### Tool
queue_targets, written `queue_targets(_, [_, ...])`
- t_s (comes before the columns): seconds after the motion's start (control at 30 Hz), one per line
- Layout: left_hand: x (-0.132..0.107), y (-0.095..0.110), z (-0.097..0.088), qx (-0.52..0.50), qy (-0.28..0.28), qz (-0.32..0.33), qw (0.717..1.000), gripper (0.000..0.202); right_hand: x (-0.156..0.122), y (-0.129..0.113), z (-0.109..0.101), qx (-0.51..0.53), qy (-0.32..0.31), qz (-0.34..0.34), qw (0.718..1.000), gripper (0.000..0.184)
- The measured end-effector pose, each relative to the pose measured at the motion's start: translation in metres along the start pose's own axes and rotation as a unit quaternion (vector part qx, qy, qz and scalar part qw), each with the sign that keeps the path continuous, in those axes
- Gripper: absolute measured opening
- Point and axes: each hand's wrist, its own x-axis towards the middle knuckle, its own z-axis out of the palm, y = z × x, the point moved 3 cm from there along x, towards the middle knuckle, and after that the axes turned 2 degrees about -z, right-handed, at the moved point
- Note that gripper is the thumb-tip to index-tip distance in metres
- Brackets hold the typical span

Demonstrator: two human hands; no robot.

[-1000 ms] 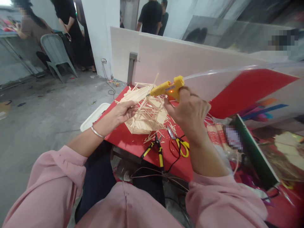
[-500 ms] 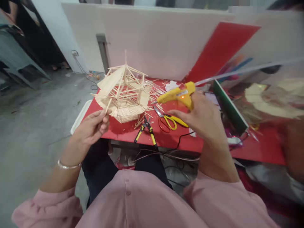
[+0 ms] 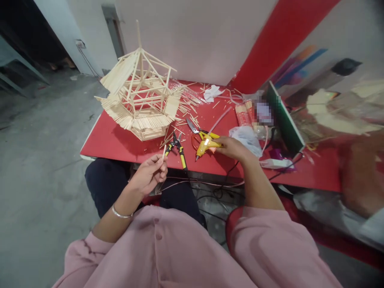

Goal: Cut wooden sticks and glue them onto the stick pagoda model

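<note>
Between the thumb and fingers of my left hand (image 3: pixel 149 175) is a short wooden stick (image 3: pixel 164 151), held upright near the table's front edge. My right hand (image 3: pixel 235 149) is closed on the handle of a yellow glue gun (image 3: pixel 207 145), its nozzle pointing down and to the left. Under the gun lie scissors (image 3: pixel 195 127) with yellow and red handles, partly covered by it. Black and yellow pliers (image 3: pixel 181 152) rest open between my hands. Behind my left hand stands a pavilion-like model (image 3: pixel 141 92) of thin sticks, its roof partly covered.
Loose sticks (image 3: pixel 189 106) lie scattered over the red table (image 3: pixel 111 146) beside the model. A white tissue (image 3: pixel 212 93), a plastic bag (image 3: pixel 246 139) and a green board (image 3: pixel 283 120) are farther right. Another person's arm (image 3: pixel 360 176) is at the right edge. Cables hang below the table.
My right hand has lowered the glue gun toward the scissors and turned its nozzle downward. My left hand has moved right with the stick, away from the model. The camera view has shifted.
</note>
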Motion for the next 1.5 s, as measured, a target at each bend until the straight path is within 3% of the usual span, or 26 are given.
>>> queue_targets(0.07, [0.005,-0.004,-0.004,0.007,0.020,0.009,1.000,0.024,-0.002,-0.007,-0.005,-0.044,0.044,0.026,0.998,0.040])
queue_targets(0.13, [0.010,-0.005,-0.007,0.029,0.043,0.021,0.998,0.027,-0.012,-0.026,-0.010,-0.074,0.130,0.042,0.988,0.040])
queue_targets(0.23, [0.016,-0.006,-0.007,0.068,0.048,0.037,0.996,0.029,-0.035,-0.079,-0.007,0.019,0.260,0.002,0.966,0.041])
queue_targets(0.33, [0.016,-0.006,-0.005,0.085,0.044,0.038,0.995,0.030,-0.052,-0.134,0.012,0.106,0.242,-0.065,0.962,0.034])
queue_targets(0.43, [0.013,-0.005,-0.005,0.087,0.048,0.034,0.995,0.028,-0.063,-0.156,0.026,0.182,0.210,-0.086,0.957,0.031])
queue_targets(0.53, [0.010,-0.005,-0.005,0.087,0.046,0.026,0.995,0.030,-0.063,-0.137,0.023,0.183,0.221,-0.029,0.957,0.033])
queue_targets(0.67, [0.012,-0.008,-0.004,0.086,0.052,0.017,0.995,0.032,-0.043,-0.086,0.012,0.054,0.224,0.187,0.955,0.046])
queue_targets(0.73, [0.013,-0.011,-0.002,0.091,0.049,0.011,0.995,0.032,-0.029,-0.068,0.008,0.009,0.206,0.232,0.950,0.051])
queue_targets(0.87, [0.013,-0.015,0.000,0.100,0.036,0.008,0.994,0.032,-0.012,-0.050,0.007,-0.058,0.142,0.215,0.964,0.042])
queue_targets(0.97, [0.016,-0.016,0.001,0.107,0.036,0.015,0.993,0.031,-0.016,-0.042,0.011,-0.078,0.081,0.186,0.976,0.035])
queue_targets(1.13, [0.036,-0.019,0.013,0.140,0.006,0.023,0.990,0.035,-0.032,-0.022,0.019,-0.076,0.104,0.182,0.975,0.038])
queue_targets(1.27, [0.054,-0.020,0.028,0.157,-0.003,0.044,0.987,0.034,-0.021,0.000,0.019,-0.064,0.085,0.161,0.981,0.039])
queue_targets(1.4, [0.055,-0.022,0.031,0.166,0.008,0.037,0.985,0.034,-0.001,0.017,0.007,-0.049,0.075,0.110,0.990,0.039])
queue_targets(1.5, [0.049,-0.021,0.026,0.167,0.026,0.041,0.985,0.033,-0.009,0.027,0.005,-0.066,0.064,0.098,0.991,0.036])
